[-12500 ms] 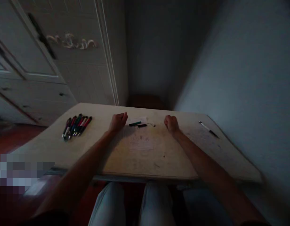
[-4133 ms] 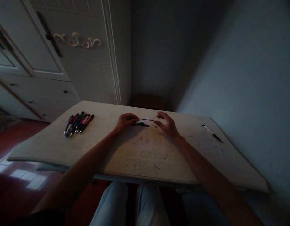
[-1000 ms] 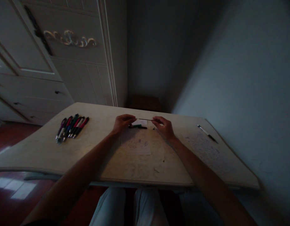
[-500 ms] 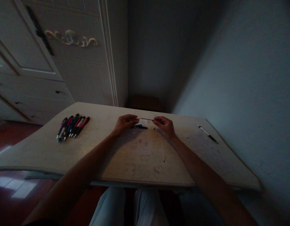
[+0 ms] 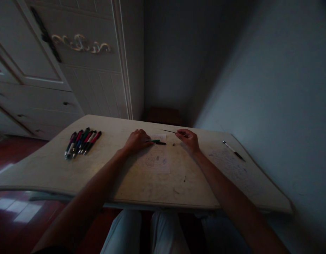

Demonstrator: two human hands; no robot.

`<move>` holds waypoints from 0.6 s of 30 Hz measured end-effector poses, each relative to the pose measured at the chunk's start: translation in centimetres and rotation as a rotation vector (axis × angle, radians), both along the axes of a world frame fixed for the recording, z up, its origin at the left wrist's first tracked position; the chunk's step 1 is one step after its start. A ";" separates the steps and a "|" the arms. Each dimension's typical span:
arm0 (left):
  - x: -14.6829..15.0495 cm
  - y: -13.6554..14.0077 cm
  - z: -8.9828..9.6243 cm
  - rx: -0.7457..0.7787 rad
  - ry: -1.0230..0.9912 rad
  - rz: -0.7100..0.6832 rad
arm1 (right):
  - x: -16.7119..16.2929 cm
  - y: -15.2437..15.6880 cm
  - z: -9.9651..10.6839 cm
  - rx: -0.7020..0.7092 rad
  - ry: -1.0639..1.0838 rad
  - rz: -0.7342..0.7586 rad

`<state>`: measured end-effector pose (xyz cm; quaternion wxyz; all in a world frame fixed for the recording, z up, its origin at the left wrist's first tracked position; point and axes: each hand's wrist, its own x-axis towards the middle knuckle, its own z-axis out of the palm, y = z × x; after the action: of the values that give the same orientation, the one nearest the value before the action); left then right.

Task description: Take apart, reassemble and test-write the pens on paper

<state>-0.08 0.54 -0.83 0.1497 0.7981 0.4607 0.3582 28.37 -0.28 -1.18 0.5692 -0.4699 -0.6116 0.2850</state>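
My right hand (image 5: 188,140) pinches one end of a thin dark pen refill (image 5: 169,131), held level above the table and pointing left. My left hand (image 5: 138,141) is down at the table, its fingers closed on the left end of a green pen barrel (image 5: 154,141). Touching or just beside that barrel lies a short black pen part (image 5: 161,143). A tiny dark piece (image 5: 174,144) rests on the table between the hands. Beneath and in front of the left hand is a sheet of scribbled paper (image 5: 155,164).
Several coloured pens (image 5: 82,143) lie bunched at the left of the white table (image 5: 99,180). A white and black pen (image 5: 234,151) lies at the right, by scribbles on the tabletop. Small scraps (image 5: 176,191) are near the front edge. A wall stands close on the right.
My left hand has let go of the refill's other end and moved down to the green barrel. My right hand keeps the refill and has shifted slightly right.
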 end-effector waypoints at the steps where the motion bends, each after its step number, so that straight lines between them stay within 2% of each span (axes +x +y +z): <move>1: -0.1 0.0 0.0 -0.010 0.010 -0.012 | 0.2 0.1 -0.1 0.000 -0.001 -0.008; 3: 0.0 0.1 -0.1 -0.044 -0.039 -0.016 | 0.4 0.2 -0.1 -0.004 0.004 -0.013; 5: 0.1 0.3 0.0 -0.108 -0.183 0.001 | 0.5 0.3 -0.2 -0.007 0.012 -0.010; 8: 0.4 0.3 0.4 -0.280 -0.591 0.013 | 0.4 0.2 -0.2 -0.003 0.023 -0.014; 10: 0.4 0.2 0.8 -0.426 -0.877 -0.040 | 0.4 0.2 -0.2 -0.008 0.026 -0.020; 12: 0.5 -0.1 1.1 -0.545 -1.032 -0.112 | 0.3 0.2 -0.2 -0.015 0.025 -0.024; 15: 0.7 -0.2 1.1 -0.599 -1.036 -0.151 | 0.3 0.3 -0.2 -0.012 0.029 -0.036; 18: 0.8 0.1 0.5 -0.517 -0.928 -0.098 | 0.3 0.3 0.0 0.002 0.036 -0.045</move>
<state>0.74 0.63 -0.30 0.5460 0.5136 0.3813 0.5410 28.69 0.04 -1.21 0.5869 -0.4779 -0.5907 0.2798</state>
